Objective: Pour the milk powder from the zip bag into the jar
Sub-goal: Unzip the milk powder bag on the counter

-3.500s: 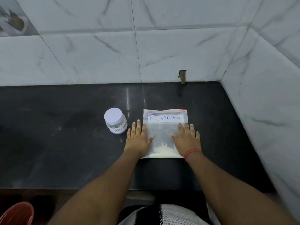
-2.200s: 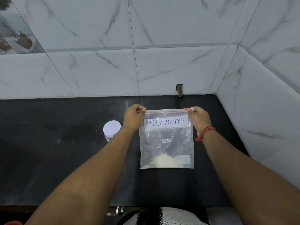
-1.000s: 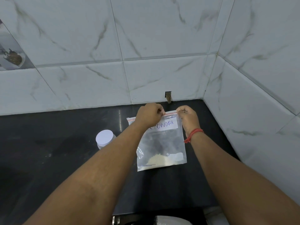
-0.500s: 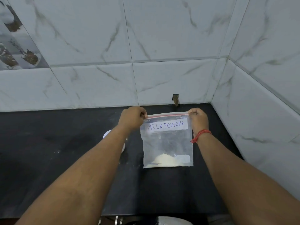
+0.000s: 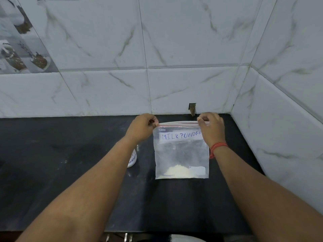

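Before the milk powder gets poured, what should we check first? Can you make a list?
1. Both hands hold the bag: ok. The left hand and right hand pinch its top corners.
2. Bag upright, powder at the bottom: ok.
3. Zip open: cannot tell. The top edges look slightly parted, but not clearly.
4. Jar close by: ok. It stands on the counter left of the bag, mostly hidden behind the left arm.
5. Jar lid off: cannot tell. The arm hides the jar's top.
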